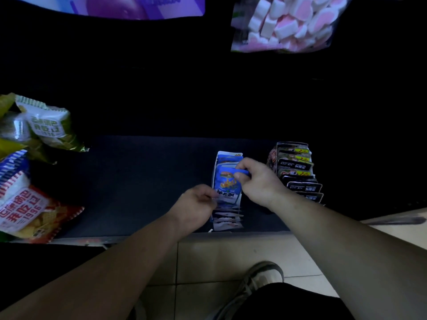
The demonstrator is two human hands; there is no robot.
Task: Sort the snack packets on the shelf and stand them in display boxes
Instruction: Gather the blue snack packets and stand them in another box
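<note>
Blue and white, with an orange picture on its face, the snack packet (227, 184) stands tilted in the narrow white display box (217, 162) just right of the frame's centre, on the dark shelf (138, 181). The right hand (256, 181) pinches the packet's top edge between thumb and fingers; the left hand (196, 204) is curled against the packet's lower left side, though its fingertips are hidden behind the knuckles, so I cannot tell whether it truly grips. More packets of the same kind stand in a row below the held one, only their pale top edges showing. The print on the packets is too blurred to read.

Just right of the box, partly behind the right wrist, a second display box holds a row of black packets (298, 174) with yellow and red marks. Between the white box and the frame's left side the shelf lies wide and bare. At the left edge, cut off by the frame, lie a red chip bag (34, 213), a blue-striped bag (13, 167) and a green chip bag (46, 125). The shelf's back is lost in darkness. In the upper right hangs a marshmallow bag (288, 21); in the upper left, a purple bag (138, 5), cut off. Below the shelf's front edge, pale floor tiles (219, 255) and a grey shoe (263, 276) show.
</note>
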